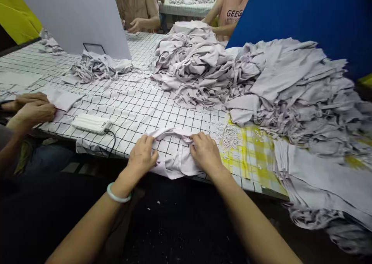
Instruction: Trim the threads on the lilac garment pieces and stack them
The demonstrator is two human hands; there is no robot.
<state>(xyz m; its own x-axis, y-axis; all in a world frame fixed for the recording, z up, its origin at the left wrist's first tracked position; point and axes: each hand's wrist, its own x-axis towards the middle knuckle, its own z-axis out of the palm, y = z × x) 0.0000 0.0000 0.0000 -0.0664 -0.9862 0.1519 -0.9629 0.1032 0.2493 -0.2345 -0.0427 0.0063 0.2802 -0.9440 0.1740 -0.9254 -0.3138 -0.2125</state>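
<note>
A small pale lilac fabric piece (pixel 177 159) lies at the near edge of the table, partly hanging over it. My left hand (pixel 143 155) pinches its left side, and a pale green bangle sits on that wrist. My right hand (pixel 207 152) grips its right side, fingers curled onto the cloth. Both hands rest on the white cloth with a black grid (pixel 130 105) that covers the table.
A big heap of the same lilac fabric (pixel 261 81) fills the middle and right, a smaller heap (pixel 95 66) lies far left. A white power bank (pixel 90 123) with a cable lies left. A co-worker's hands (pixel 29 109) rest at left; two more people sit across.
</note>
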